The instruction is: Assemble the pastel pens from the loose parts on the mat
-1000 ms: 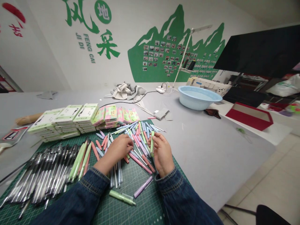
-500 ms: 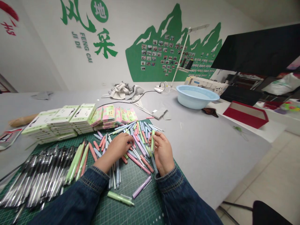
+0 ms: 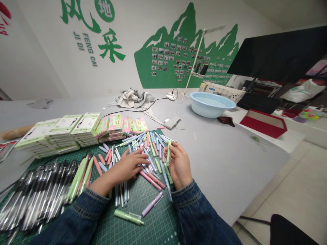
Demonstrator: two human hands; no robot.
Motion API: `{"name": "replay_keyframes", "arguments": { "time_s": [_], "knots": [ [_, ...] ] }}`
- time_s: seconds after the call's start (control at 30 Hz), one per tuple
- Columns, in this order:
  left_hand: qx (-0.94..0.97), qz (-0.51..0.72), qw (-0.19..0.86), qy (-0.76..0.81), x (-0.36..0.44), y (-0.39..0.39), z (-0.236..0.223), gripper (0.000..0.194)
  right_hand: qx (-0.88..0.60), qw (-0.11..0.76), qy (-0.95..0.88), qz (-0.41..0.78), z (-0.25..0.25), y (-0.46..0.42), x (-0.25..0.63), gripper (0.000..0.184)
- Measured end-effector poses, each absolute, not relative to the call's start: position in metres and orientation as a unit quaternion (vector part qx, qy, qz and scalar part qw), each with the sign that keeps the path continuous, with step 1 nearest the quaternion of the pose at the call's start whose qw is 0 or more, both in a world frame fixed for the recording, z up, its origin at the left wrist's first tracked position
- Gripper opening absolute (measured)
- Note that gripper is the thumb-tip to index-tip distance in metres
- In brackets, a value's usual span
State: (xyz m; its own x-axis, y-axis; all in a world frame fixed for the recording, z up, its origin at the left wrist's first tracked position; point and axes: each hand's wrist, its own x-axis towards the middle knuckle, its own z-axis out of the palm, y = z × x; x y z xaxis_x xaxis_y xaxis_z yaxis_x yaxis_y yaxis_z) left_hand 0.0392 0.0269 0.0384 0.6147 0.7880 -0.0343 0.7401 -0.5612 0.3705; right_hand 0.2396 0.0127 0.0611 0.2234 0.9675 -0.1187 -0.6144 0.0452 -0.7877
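My right hand [image 3: 180, 165] grips a light green pen barrel [image 3: 168, 151], held nearly upright. My left hand [image 3: 129, 163] rests palm down on a loose heap of pastel pens [image 3: 149, 149], its fingers stretched toward the right; whether it holds one I cannot make out. Pink, blue, green and purple pens lie scattered on the green cutting mat [image 3: 153, 224]. Near my sleeves lie a green pen [image 3: 127, 217] and a purple pen [image 3: 152, 203].
A row of black pens [image 3: 38, 194] and green and pink pens [image 3: 81, 175] lies at left. Stacked boxes [image 3: 66, 131] and pink packs [image 3: 120, 124] stand behind the mat. Farther back are a blue basin [image 3: 211, 104], a red box [image 3: 263, 123], cloth [image 3: 134, 98] and a lamp [image 3: 196, 58].
My left hand has opened out and reached rightward over the pen heap. My right hand has tilted the green barrel slightly. The view has shifted a little to the right.
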Motion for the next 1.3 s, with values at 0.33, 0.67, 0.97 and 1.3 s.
{"name": "replay_keyframes", "arguments": {
  "time_s": [0.33, 0.67, 0.97, 1.3],
  "knots": [
    [0.868, 0.082, 0.155, 0.465, 0.017, 0.025, 0.047, 0.036, -0.383, 0.688, -0.224, 0.574, 0.059, 0.013, 0.243, 0.015],
    [0.911, 0.102, 0.160, 0.367, 0.082, -0.001, 0.043, 0.046, -0.366, 0.702, -0.221, 0.570, 0.061, 0.014, 0.250, 0.014],
    [0.916, 0.066, 0.192, 0.346, 0.080, -0.021, 0.042, 0.052, -0.372, 0.712, -0.203, 0.560, 0.063, 0.015, 0.264, 0.014],
    [0.897, 0.053, 0.202, 0.390, 0.044, -0.019, 0.043, 0.041, -0.366, 0.709, -0.216, 0.562, 0.065, 0.013, 0.263, 0.011]
  ]
}}
